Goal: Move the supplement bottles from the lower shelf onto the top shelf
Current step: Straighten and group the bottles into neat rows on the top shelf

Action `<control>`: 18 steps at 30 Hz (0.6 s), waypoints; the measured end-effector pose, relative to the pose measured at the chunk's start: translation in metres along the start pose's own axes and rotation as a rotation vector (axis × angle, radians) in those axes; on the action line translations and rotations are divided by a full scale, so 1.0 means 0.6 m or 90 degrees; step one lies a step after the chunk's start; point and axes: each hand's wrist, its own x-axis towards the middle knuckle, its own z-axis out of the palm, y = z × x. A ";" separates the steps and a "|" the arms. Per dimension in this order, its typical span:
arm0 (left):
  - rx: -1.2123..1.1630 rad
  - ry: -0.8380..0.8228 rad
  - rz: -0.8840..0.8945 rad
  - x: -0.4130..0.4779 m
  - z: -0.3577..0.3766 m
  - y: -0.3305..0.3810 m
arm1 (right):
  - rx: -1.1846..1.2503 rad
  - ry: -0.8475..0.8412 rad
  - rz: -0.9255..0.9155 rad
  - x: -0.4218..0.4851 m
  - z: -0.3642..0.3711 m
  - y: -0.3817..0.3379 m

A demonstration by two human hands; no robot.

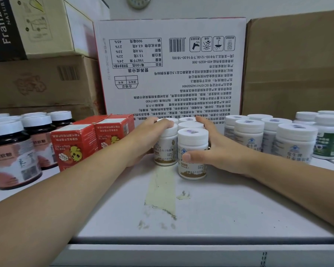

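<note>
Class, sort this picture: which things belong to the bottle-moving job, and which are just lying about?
Job: clustered white bottles, left hand, right hand, shelf.
Lying about: red cartons, dark jars, printed white box, brown cardboard boxes.

This looks like a stockroom, or the back shelving of a shop selling health products. A white shelf (210, 205) carries goods in batches of one kind: dark jars (10, 151) with white caps at the left of the frame, red cartons (73, 145) beside them, white bottles (192, 151) in the middle, more at the right, and green-labelled bottles (328, 139) at the far right. Behind them shipping boxes stand against the wall (201, 6): a white carton (172, 64) printed with a nutrition table, barcode and handling symbols, brown cartons (293, 64) on either side, and a printed box (27, 22) stacked at the upper left.
</note>
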 end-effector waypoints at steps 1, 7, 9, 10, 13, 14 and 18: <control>0.001 0.003 -0.001 0.001 -0.001 -0.001 | 0.001 -0.001 -0.001 0.000 0.000 0.000; -0.020 0.001 0.002 0.001 0.001 -0.001 | 0.007 -0.001 -0.002 -0.001 0.002 -0.004; -0.023 0.003 0.007 0.000 0.002 -0.001 | 0.021 0.003 -0.004 -0.001 0.002 -0.004; -0.022 0.005 0.007 0.001 0.002 -0.001 | 0.027 0.005 -0.005 -0.001 0.002 -0.003; -0.023 0.009 0.005 0.000 0.002 -0.002 | 0.020 0.010 -0.002 -0.002 0.002 -0.003; -0.022 0.013 0.002 0.001 0.001 -0.002 | 0.015 0.012 -0.001 -0.002 0.002 -0.003; -0.021 0.015 0.000 0.000 0.002 -0.003 | 0.014 0.000 0.002 0.000 0.003 -0.004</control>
